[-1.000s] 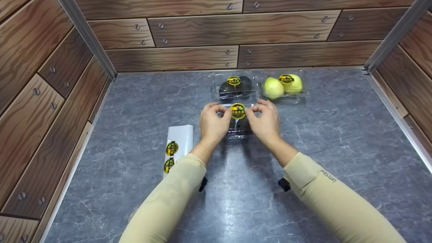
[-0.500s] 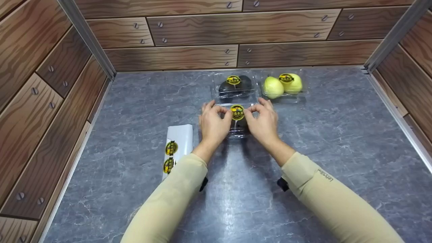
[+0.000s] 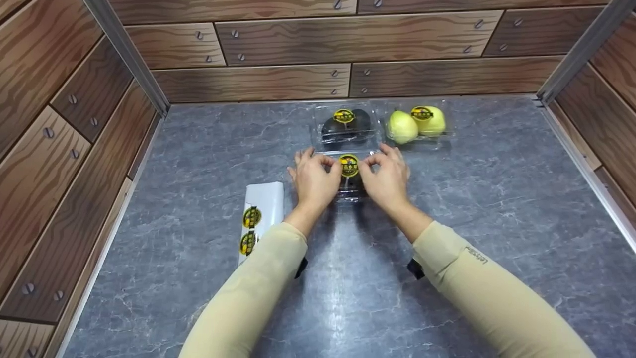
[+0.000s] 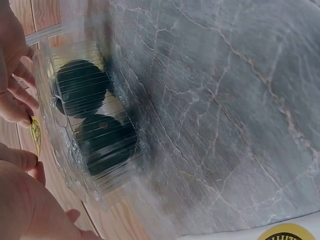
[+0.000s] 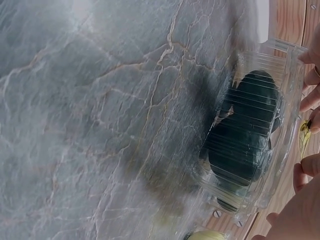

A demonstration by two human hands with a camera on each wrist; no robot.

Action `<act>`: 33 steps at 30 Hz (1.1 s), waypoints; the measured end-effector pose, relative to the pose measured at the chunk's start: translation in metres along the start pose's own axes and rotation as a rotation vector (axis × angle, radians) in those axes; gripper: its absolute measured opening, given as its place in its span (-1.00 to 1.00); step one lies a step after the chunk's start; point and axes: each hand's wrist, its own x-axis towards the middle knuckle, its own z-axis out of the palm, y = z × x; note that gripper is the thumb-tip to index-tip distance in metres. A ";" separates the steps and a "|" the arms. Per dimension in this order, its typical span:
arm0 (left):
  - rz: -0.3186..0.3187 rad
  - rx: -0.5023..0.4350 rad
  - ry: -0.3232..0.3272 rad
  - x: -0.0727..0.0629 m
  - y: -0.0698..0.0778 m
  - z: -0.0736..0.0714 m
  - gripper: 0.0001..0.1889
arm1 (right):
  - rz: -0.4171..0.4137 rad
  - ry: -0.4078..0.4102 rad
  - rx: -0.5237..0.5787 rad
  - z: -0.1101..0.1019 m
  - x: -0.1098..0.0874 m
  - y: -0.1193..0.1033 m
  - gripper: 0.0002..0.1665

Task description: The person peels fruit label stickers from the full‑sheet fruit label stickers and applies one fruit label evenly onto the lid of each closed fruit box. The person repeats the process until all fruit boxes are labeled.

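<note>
A round yellow-and-black sticker (image 3: 349, 165) is pinched at its left edge by my left hand (image 3: 317, 181) and at its right edge by my right hand (image 3: 387, 180). Below it stands a closed clear plastic fruit box (image 3: 349, 198), with dark green round fruits (image 4: 102, 140) inside. In the left wrist view the sticker (image 4: 35, 135) is held just off the lid, a narrow gap between them. From the right wrist view, too, the sticker (image 5: 304, 136) looks apart from the box (image 5: 295, 120). Spread outer fingers of both hands are beside the box.
Behind stand two more clear boxes with stickers on their lids: one with dark fruits (image 3: 348, 128), one with yellow-green fruits (image 3: 403, 128). A white sticker sheet (image 3: 266, 194) lies left, partly under the left forearm. Wood-patterned walls (image 3: 348, 42) enclose the grey marbled table (image 3: 497, 199).
Both hands have come down slightly with the sticker, still pinching it. The outer fingers of the left hand have spread a little. The boxes have stayed in place.
</note>
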 end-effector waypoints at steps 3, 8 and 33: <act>-0.007 0.013 0.003 0.001 0.001 0.001 -0.85 | 0.004 -0.010 -0.009 0.000 0.000 0.000 -0.76; -0.006 0.080 -0.008 0.001 0.003 0.001 -0.87 | 0.020 -0.023 -0.033 0.000 0.001 0.000 -0.77; 0.080 0.224 -0.047 0.006 0.000 0.004 -0.84 | 0.023 -0.076 -0.108 -0.001 0.004 0.001 -0.79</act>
